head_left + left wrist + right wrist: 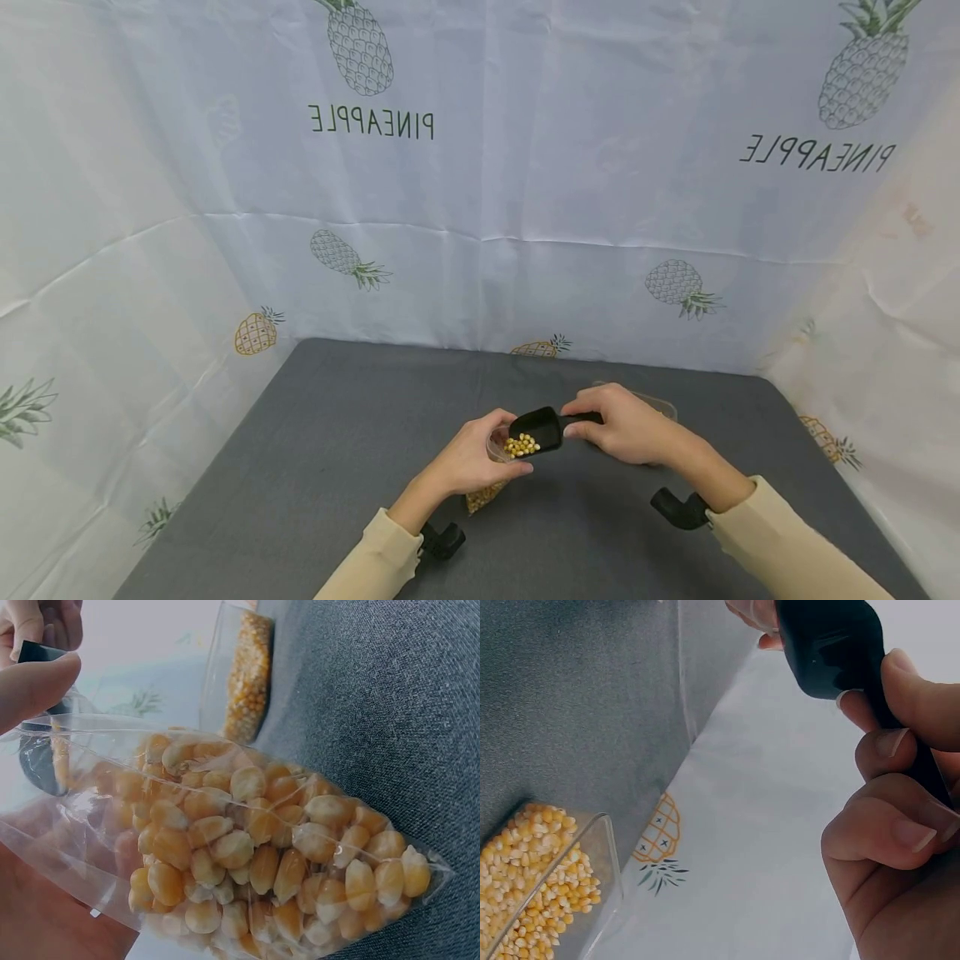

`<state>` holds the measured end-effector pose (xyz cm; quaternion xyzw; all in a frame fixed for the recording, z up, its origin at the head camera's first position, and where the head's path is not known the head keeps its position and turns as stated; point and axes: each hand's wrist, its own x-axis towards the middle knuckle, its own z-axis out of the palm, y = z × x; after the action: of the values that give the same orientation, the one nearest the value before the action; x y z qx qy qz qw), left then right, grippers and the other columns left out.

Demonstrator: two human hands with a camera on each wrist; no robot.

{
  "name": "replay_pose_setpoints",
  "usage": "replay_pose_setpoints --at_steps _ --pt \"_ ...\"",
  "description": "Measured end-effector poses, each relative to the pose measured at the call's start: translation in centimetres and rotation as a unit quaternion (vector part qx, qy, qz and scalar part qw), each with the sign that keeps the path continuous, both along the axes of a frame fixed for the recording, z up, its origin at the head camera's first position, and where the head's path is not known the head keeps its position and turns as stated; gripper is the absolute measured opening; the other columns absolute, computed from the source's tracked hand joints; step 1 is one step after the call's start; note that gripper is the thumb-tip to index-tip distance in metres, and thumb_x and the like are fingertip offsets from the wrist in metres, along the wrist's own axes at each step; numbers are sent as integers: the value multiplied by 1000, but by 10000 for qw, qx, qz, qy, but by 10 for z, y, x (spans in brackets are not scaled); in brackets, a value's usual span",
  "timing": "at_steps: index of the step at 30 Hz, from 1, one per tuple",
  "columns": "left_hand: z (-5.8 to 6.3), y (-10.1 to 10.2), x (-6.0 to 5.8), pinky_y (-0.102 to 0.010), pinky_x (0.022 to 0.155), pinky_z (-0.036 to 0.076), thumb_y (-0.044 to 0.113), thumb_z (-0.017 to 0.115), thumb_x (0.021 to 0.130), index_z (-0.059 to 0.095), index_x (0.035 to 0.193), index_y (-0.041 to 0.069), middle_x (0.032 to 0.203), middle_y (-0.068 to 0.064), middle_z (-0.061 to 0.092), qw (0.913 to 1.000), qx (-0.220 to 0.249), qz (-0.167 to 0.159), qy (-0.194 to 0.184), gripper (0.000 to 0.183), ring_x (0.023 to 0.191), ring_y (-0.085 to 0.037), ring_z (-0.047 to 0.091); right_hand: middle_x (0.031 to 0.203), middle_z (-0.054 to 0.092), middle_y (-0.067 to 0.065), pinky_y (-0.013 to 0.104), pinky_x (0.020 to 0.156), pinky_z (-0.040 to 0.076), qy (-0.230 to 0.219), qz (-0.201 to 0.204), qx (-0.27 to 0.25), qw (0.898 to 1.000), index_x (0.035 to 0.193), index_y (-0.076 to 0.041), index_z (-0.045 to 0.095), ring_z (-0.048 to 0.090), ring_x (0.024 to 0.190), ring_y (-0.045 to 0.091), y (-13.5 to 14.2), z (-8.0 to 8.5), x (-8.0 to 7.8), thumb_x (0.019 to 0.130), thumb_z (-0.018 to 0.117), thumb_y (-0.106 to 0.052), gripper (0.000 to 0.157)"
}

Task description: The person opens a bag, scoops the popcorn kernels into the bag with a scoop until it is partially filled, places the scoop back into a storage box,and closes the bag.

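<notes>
My left hand (471, 458) grips a clear plastic bag (255, 855) near its mouth, with fingers and thumb spread around the opening. Corn kernels fill the bag's lower part, and its pointed corner hangs down close to the tabletop. By its handle, my right hand (630, 427) holds a black scoop (550, 429), thumb and fingers curled round it. The scoop's front edge reaches into the bag's mouth, and yellow kernels (521, 446) lie at that edge. In the right wrist view the scoop (832, 645) shows its underside.
A clear rectangular container (611, 847) of corn kernels stands on the grey table (300, 467), partly behind my right hand in the head view. White curtains (570, 167) with pineapple prints enclose the table's back and sides. Black wrist mounts (678, 508) sit under both forearms.
</notes>
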<state>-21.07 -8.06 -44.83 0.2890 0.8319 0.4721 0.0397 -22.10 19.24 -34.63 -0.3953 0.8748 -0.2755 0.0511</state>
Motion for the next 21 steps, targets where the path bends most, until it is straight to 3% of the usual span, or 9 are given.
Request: replay_pose_setpoints --at_steps 8,15,21 --pt "-1 0 -1 -28 73 52 36 79 89 57 130 14 97 6 62 9999 96 -98 62 51 82 -6 59 92 62 -11 28 65 46 326 55 43 9994 117 -7 74 51 75 4 1 1 4 97 71 -20 24" --pt "0 0 0 -28 74 53 37 78 90 56 133 11 99 5 62 9999 34 -64 76 55 84 -6 59 90 61 -9 28 63 45 138 -109 -236 9996 120 -6 73 49 73 5 10 -4 7 99 68 -22 27" --pt "-1 0 0 -28 74 54 36 77 91 54 136 9 100 5 60 9999 59 -119 23 57 86 -6 59 108 71 4 33 72 53 18 -380 -651 9972 120 -3 72 63 87 12 21 -14 9 99 68 -21 28"
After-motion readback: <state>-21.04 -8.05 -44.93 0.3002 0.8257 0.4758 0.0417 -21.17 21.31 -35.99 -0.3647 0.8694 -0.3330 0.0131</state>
